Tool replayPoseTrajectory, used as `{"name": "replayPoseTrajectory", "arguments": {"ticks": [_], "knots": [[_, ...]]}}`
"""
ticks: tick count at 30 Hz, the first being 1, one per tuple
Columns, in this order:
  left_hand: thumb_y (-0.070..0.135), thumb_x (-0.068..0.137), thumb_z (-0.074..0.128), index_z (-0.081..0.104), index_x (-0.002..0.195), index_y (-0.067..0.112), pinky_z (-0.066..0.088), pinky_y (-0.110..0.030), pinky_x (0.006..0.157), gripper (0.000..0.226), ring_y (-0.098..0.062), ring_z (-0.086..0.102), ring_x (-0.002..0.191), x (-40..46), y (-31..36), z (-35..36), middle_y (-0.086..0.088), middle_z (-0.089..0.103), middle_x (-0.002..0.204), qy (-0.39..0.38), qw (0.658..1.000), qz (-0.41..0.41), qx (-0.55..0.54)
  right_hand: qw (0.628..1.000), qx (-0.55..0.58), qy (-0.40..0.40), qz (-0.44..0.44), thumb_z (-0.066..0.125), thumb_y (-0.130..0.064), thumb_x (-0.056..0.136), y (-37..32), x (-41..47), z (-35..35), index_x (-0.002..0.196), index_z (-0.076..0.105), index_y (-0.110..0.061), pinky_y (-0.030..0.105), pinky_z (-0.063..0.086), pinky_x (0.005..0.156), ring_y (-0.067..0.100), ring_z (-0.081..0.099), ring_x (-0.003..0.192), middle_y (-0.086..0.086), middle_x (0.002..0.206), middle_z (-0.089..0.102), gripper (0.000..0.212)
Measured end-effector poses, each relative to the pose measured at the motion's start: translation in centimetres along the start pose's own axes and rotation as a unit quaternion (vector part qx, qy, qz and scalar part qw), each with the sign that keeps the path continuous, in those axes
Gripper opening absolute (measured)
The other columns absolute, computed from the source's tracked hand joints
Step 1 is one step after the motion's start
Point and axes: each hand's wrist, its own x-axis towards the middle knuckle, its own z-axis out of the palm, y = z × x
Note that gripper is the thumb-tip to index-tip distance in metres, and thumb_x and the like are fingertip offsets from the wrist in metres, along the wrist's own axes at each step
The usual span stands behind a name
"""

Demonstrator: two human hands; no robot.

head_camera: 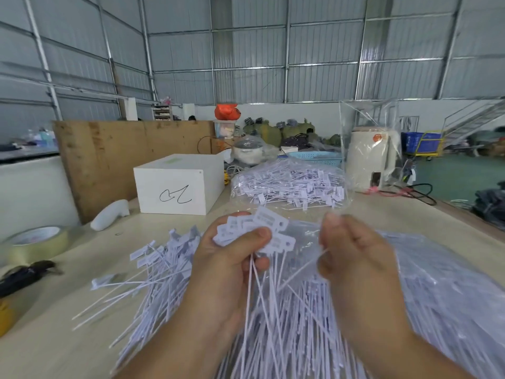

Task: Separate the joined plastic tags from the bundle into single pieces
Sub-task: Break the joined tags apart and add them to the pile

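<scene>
Gripping a fanned bundle of joined white plastic tags [257,231] in the left hand [232,258], thumb pressing across the printed heads, fingers curled behind, thin tails hanging down over the table [49,348]. Pinching what appears to be a single tag tail [303,265] in the right hand [355,258], fingers curled closed just beside the bundle; view too blurred to confirm the exact contact. Lying loose beneath and to the left of the hands: a pile of separated tags [158,272]. Resting beyond the hands: a clear bag of tags [289,184]. Standing behind left: a white box [177,184]. Sitting at left edge: a tape roll [35,242].
</scene>
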Motion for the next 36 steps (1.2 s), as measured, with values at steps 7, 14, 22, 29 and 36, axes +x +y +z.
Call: {"name": "replayPoseTrajectory", "arguments": {"ticks": [7,14,22,29,36], "knots": [[0.008,0.053,0.080,0.070,0.087,0.014,0.044,-0.021,0.040,0.036,-0.011,0.059,0.052,0.0,-0.8,0.0,-0.006,0.068,0.074,-0.010,0.999,0.013,0.046,0.985,-0.076,-0.155,-0.033,0.058,-0.047,0.094,0.2,0.4,-1.3,0.086,0.057,-0.018,0.017,0.030,0.050,0.005,0.032,0.051,-0.009,0.058,0.038,0.031],[0.006,0.055,0.084,0.067,0.098,0.004,0.041,-0.021,0.040,0.047,-0.011,0.062,0.057,-0.3,-0.7,-0.4,-0.011,0.072,0.083,-0.092,0.988,0.004,0.128,0.959,-0.195,-0.206,0.002,0.047,-0.053,0.090,0.1,0.3,-1.7,0.105,0.051,-0.042,0.017,0.043,0.054,0.004,0.051,0.054,-0.005,0.076,0.064,0.019],[0.000,0.058,0.075,0.073,0.088,0.007,0.045,-0.024,0.041,0.031,-0.021,0.060,0.048,-0.2,-1.2,-0.5,-0.019,0.067,0.072,-0.135,0.980,-0.055,0.132,0.968,0.020,-0.189,0.167,0.070,-0.030,0.087,1.6,0.1,-0.9,0.119,0.062,-0.029,0.029,0.053,0.051,0.019,0.070,0.072,0.000,0.092,0.074,0.033],[0.015,0.092,0.057,0.070,0.088,0.031,0.050,-0.027,0.051,0.021,-0.014,0.064,0.058,-0.2,-2.7,-0.5,-0.001,0.070,0.070,-0.102,0.947,0.059,0.299,0.986,0.023,-0.080,0.142,0.052,-0.006,0.099,3.1,-0.2,0.3,0.102,0.069,-0.022,0.031,0.057,0.075,0.019,0.073,0.086,0.003,0.092,0.076,0.023],[0.025,0.085,0.052,0.069,0.101,0.033,0.054,-0.025,0.075,0.025,-0.014,0.070,0.093,-0.4,-3.4,-0.3,0.001,0.074,0.097,-0.174,0.938,0.078,0.290,0.989,0.030,-0.043,0.142,0.052,-0.012,0.099,2.8,0.2,0.3,0.100,0.068,-0.017,0.024,0.055,0.060,0.020,0.072,0.077,0.006,0.085,0.075,0.016]]}}
